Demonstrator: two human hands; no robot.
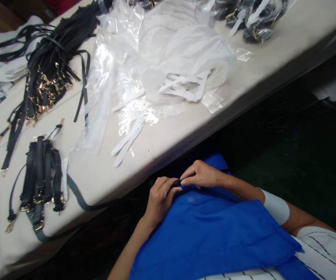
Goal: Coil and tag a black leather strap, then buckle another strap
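Note:
My left hand [160, 196] and my right hand [200, 175] meet below the table edge, over a blue cloth [214, 233] that lies on my lap. Both hands are closed in a pinch on a small dark strap piece [177, 182] held between them. Most of the strap is hidden by my fingers and the cloth.
On the beige table [168, 136] lie a bundle of folded black straps with gold clips [41, 175], a large pile of loose black straps [54, 58], clear plastic bags [156, 58], white scalloped strips [127, 142] and bagged straps [255, 19]. Dark floor lies to the right.

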